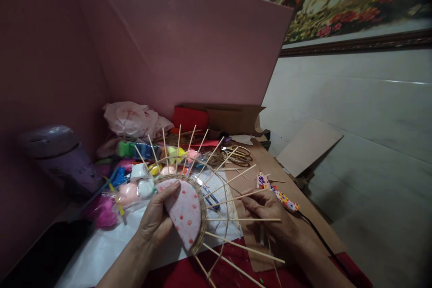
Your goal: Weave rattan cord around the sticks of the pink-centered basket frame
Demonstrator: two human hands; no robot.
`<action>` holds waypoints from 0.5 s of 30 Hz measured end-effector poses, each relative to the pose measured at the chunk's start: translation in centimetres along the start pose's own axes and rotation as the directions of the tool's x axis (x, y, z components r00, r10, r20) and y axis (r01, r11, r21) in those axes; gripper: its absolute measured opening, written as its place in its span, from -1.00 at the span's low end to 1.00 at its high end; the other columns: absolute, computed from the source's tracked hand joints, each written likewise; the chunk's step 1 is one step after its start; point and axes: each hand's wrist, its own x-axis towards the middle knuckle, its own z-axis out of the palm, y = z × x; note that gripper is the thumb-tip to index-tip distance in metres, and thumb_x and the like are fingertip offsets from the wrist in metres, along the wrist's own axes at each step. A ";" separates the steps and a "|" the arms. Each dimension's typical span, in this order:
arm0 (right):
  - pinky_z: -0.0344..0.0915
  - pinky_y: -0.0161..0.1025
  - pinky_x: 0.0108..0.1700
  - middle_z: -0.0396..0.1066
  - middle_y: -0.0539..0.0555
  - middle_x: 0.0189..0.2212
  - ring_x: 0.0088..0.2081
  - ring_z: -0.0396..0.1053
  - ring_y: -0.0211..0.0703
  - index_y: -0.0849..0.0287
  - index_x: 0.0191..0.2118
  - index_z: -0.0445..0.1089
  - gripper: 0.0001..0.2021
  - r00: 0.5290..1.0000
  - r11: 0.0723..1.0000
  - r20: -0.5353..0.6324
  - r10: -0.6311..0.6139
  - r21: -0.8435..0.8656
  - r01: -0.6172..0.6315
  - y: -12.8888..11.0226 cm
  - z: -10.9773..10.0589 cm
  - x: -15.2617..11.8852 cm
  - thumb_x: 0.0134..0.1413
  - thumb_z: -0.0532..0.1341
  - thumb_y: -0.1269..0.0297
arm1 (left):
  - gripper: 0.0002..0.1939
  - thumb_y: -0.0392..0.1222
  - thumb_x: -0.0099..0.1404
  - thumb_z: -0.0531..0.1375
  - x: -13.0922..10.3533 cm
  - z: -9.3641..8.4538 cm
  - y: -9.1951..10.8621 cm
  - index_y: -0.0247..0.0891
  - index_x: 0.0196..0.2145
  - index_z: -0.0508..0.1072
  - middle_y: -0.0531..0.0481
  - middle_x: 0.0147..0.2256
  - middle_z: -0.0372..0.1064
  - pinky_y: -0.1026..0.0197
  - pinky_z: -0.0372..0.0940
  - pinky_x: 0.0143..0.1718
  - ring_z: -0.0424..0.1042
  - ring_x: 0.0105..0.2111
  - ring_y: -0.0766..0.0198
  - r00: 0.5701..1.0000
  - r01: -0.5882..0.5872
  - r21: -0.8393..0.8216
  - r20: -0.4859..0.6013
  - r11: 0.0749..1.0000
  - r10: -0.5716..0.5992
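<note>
My left hand (157,216) grips a half-round piece covered in pink dotted cloth (184,209), thumb on its face. Brown twine (201,202) is wound along the curved edge, and several thin wooden sticks (232,184) fan out from there. A looser strand of twine (228,218) arcs across the sticks farther out. To the right, my right hand (266,211) is closed, its fingertips pinching the twine strand among the right-hand sticks. A flower-patterned tool with a black cord, looking like a glue gun (278,193), lies just beyond that hand.
Bags of coloured clay (135,189) crowd the left side beside a purple bottle (64,157). Scissors (231,149), twine coils and blue-handled pliers or cutters (211,198) lie behind the piece. Cardboard (263,153) covers the table's right side, near the tiled wall.
</note>
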 end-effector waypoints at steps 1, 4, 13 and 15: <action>-0.02 -0.45 -0.72 0.15 -0.10 -0.66 -0.69 0.05 -0.46 0.26 -0.52 0.36 -0.70 1.000 1.000 0.011 -0.003 -0.007 0.003 0.1 0.0 0.0 -0.09 0.29 0.08 | -0.86 -0.49 0.04 0.20 -0.1 0.1 0.0 -0.39 -0.39 0.42 -0.12 -0.45 0.48 0.08 0.40 -0.28 0.49 -0.41 0.15 1.000 -0.008 0.004 0.003 1.000 0.008; -0.03 -0.46 -0.72 0.16 -0.10 -0.66 -0.70 0.05 -0.46 0.26 -0.48 0.38 -0.70 0.999 1.000 0.042 0.024 -0.005 -0.023 0.6 -0.1 0.2 -0.07 0.27 0.07 | -0.88 -0.50 0.05 0.18 -0.4 0.3 0.0 -0.40 -0.40 0.42 -0.11 -0.46 0.48 0.10 0.40 -0.30 0.49 -0.45 0.19 0.999 -0.028 0.015 0.030 1.000 0.027; 0.02 -0.43 -0.64 0.22 -0.07 -0.65 -0.65 0.10 -0.40 0.25 -0.39 0.40 -0.68 0.996 0.984 -0.023 -0.085 -0.157 0.081 0.2 -2.0 1.4 -0.08 0.27 0.04 | -0.90 -0.50 0.06 0.17 -0.7 0.7 0.0 -0.41 -0.43 0.42 -0.12 -0.52 0.48 0.13 0.41 -0.39 0.48 -0.51 0.20 1.000 -0.025 0.048 -0.010 0.999 0.025; 0.01 -0.43 -0.63 0.23 -0.06 -0.67 -0.65 0.11 -0.41 0.26 -0.41 0.41 -0.68 0.990 0.970 -0.024 -0.136 -0.206 0.128 -0.5 -2.4 1.6 -0.08 0.26 0.04 | -0.90 -0.50 0.07 0.16 -0.7 0.8 0.0 -0.41 -0.44 0.42 -0.12 -0.53 0.48 0.14 0.42 -0.42 0.48 -0.53 0.20 1.000 -0.021 0.047 -0.011 0.999 0.022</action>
